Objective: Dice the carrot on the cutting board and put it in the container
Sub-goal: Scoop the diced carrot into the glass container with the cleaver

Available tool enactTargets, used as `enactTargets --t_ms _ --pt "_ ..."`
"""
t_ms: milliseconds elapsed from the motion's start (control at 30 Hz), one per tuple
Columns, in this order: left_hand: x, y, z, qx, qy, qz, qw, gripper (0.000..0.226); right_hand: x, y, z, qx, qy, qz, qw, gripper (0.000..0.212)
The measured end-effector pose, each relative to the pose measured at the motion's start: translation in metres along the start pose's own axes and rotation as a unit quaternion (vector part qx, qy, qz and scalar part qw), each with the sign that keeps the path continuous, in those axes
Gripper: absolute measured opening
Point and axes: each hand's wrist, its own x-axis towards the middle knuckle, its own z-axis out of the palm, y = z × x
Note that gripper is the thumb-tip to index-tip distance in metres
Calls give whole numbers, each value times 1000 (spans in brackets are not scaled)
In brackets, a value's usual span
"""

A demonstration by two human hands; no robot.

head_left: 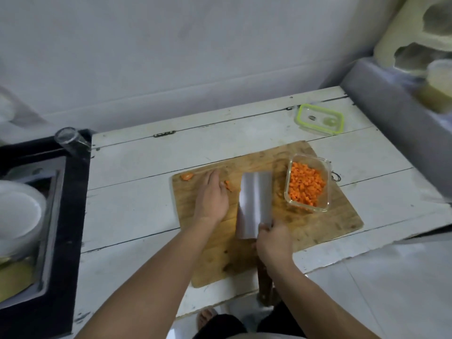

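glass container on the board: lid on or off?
Off. The glass container sits open-topped on the cutting board, diced carrot exposed inside; the green-rimmed lid lies apart on the counter behind it.

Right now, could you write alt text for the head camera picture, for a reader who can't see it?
A person's right hand holds a cleaver flat over a wooden cutting board, while the left hand rests by a few carrot pieces. A glass container of diced carrot stands on the board; its green-rimmed lid lies behind on the white table.
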Motion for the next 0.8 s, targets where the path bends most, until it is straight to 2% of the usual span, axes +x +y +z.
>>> enactTargets --t_ms 233,433,567,667,800 --pt "-15 28 20 -81 19 -8 996 39 -3 -16 19 21 -47 5 999 16" --pt "-13 33 28 -130 60 -20 990 36 -6 -12 21 46 -52 6 998 14" --pt "-22 40 31 -144 60 -17 988 37 -15 -7 17 91 -57 8 994 14" --pt "-28 60 34 -150 61 20 987 39 -19 -7 -6 103 -27 -11 994 14" --pt "-30 132 45 -172 34 106 979 44 -14 -11 -67 127 39 -39 990 14"
